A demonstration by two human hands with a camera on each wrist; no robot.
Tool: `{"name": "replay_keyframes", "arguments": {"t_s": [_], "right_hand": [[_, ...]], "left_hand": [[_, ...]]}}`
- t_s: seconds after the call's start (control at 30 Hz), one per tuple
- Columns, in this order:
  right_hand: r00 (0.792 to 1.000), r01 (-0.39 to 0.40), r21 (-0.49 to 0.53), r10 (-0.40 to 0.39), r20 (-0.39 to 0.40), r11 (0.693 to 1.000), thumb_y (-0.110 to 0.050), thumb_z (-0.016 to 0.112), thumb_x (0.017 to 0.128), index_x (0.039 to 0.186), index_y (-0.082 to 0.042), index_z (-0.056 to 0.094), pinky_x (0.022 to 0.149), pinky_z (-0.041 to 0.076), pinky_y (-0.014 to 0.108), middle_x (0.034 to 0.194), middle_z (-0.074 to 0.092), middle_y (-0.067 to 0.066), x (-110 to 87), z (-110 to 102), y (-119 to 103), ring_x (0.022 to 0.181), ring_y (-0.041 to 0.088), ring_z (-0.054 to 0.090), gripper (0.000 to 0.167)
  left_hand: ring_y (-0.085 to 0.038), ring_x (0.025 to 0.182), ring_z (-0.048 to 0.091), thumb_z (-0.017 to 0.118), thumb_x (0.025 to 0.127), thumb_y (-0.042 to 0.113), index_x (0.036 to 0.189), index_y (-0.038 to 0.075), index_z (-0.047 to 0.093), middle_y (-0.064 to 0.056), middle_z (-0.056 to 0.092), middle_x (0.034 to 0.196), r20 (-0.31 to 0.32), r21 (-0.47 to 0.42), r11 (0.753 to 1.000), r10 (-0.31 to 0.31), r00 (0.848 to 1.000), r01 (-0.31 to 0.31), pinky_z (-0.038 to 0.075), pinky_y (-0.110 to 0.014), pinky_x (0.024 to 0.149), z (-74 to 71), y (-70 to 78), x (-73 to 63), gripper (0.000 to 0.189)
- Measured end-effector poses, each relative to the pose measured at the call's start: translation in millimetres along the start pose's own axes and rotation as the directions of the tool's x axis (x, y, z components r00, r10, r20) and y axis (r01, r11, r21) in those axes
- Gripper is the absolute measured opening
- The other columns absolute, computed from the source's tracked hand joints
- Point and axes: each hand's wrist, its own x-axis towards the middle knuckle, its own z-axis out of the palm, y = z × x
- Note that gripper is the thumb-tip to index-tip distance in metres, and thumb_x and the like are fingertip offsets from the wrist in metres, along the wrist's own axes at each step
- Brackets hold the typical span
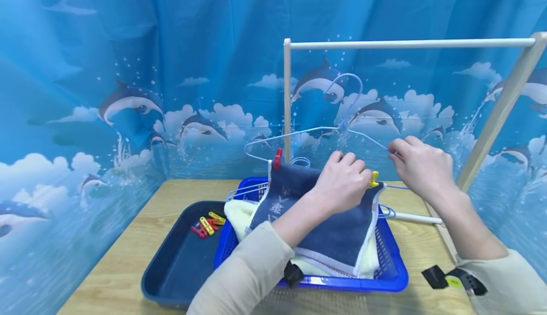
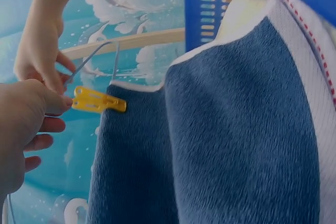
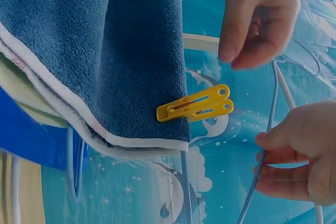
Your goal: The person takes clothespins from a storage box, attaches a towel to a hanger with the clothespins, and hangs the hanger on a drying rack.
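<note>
Now the pegging is looking done: red plastic clip [image 1: 278, 159] and yellow plastic clip [image 1: 373, 179] are holding the navy, white-edged towel [image 1: 337, 236] on a pale-blue wire hanger [image 1: 295, 134] over the blue plastic basket [image 1: 350, 283]; left hand [image 1: 344, 182] is hovering loose-fingered, right hand [image 1: 423, 165] is pinching wire, hook sitting off the white rail [image 1: 406, 44].

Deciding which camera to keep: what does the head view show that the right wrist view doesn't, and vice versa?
Only the head view shows the dark tray with loose clothespins in it. Only the right wrist view shows a clear gap between the left hand and the yellow clothespin. Both show that hand and clothespin, the towel, the red clothespin, the basket, and the right hand with its fingers on the hanger.
</note>
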Motion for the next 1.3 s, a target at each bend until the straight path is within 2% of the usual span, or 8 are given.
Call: {"name": "replay_keyframes", "arguments": {"t_s": [0.13,0.27,0.4,0.57,0.77,0.87,1.13,1.3], "right_hand": [[1.000,-0.018,0.002,0.018,0.020,1.000,-0.005,0.065,0.082,0.091,-0.007,0.064,0.039,0.034,0.042,0.084,0.060,0.013,0.7,-5,4,0.054,0.028,0.052,0.009],[0.997,-0.050,0.001,0.050,0.054,0.999,-0.006,0.062,0.085,0.094,-0.006,0.063,0.039,0.033,0.042,0.089,0.060,0.016,0.6,-11,8,0.059,0.030,0.053,0.009],[0.993,-0.088,-0.020,0.090,0.078,0.996,-0.008,0.059,0.088,0.097,-0.004,0.062,0.039,0.033,0.041,0.091,0.059,0.018,0.9,-19,11,0.061,0.031,0.053,0.010],[0.990,-0.125,-0.025,0.127,0.062,0.992,-0.008,0.058,0.088,0.097,-0.003,0.062,0.043,0.033,0.046,0.092,0.059,0.019,2.6,-26,16,0.065,0.036,0.054,0.011],[0.983,-0.174,-0.013,0.175,0.049,0.985,-0.009,0.055,0.090,0.099,-0.002,0.061,0.051,0.034,0.054,0.095,0.058,0.021,2.3,-34,19,0.072,0.040,0.054,0.013],[0.970,-0.230,-0.015,0.231,0.076,0.973,-0.011,0.052,0.092,0.103,-0.003,0.060,0.057,0.033,0.057,0.101,0.057,0.022,1.7,-40,21,0.078,0.042,0.053,0.016],[0.931,-0.347,-0.068,0.353,0.095,0.935,-0.011,0.048,0.095,0.105,0.002,0.056,0.075,0.029,0.063,0.100,0.052,0.026,1.4,-52,27,0.086,0.046,0.047,0.018],[0.925,-0.368,-0.079,0.374,0.073,0.926,-0.009,0.046,0.095,0.103,0.004,0.055,0.077,0.028,0.063,0.098,0.051,0.028,-1.0,-59,33,0.086,0.046,0.046,0.018]], "left_hand": [[-0.011,0.082,0.051,0.047,0.093,0.021,0.095,0.025,0.068,0.009,0.060,0.087,0.067,-0.045,0.999,-0.024,0.997,0.027,0.038,-0.028,0.075,-7.0,-10.5,-4.8,0.021],[-0.011,0.082,0.054,0.051,0.091,0.021,0.097,0.022,0.069,0.007,0.063,0.088,0.084,-0.082,0.995,-0.051,0.995,0.058,0.040,-0.027,0.073,-10.5,-21.0,-10.7,0.019],[-0.012,0.081,0.056,0.054,0.090,0.023,0.095,0.020,0.070,0.006,0.065,0.087,0.024,-0.115,0.990,-0.081,0.996,0.084,0.041,-0.025,0.070,-10.8,-33.4,-17.9,0.017],[-0.012,0.076,0.058,0.059,0.089,0.026,0.091,0.017,0.070,0.004,0.066,0.082,-0.039,-0.156,0.979,-0.142,0.989,0.134,0.043,-0.023,0.066,-13.9,-52.1,-29.7,0.015],[-0.015,0.071,0.057,0.063,0.086,0.021,0.086,0.012,0.070,0.000,0.065,0.078,-0.128,-0.202,0.960,-0.221,0.967,0.193,0.043,-0.026,0.062,-14.4,-75.1,-50.0,0.011],[-0.016,0.068,0.057,0.065,0.084,0.016,0.083,0.011,0.069,0.000,0.064,0.075,-0.168,-0.222,0.951,-0.254,0.953,0.214,0.042,-0.027,0.059,-11.1,-86.8,-60.5,0.007],[-0.017,0.068,0.057,0.065,0.083,0.011,0.083,0.010,0.070,-0.001,0.065,0.076,-0.148,-0.272,0.913,-0.351,0.925,0.303,0.044,-0.028,0.061,1.8,-109.8,-79.8,0.005],[-0.019,0.068,0.057,0.063,0.085,0.011,0.084,0.008,0.070,-0.003,0.065,0.077,-0.143,-0.241,0.920,-0.350,0.926,0.311,0.044,-0.028,0.060,14.0,-118.4,-83.3,0.007]]}}
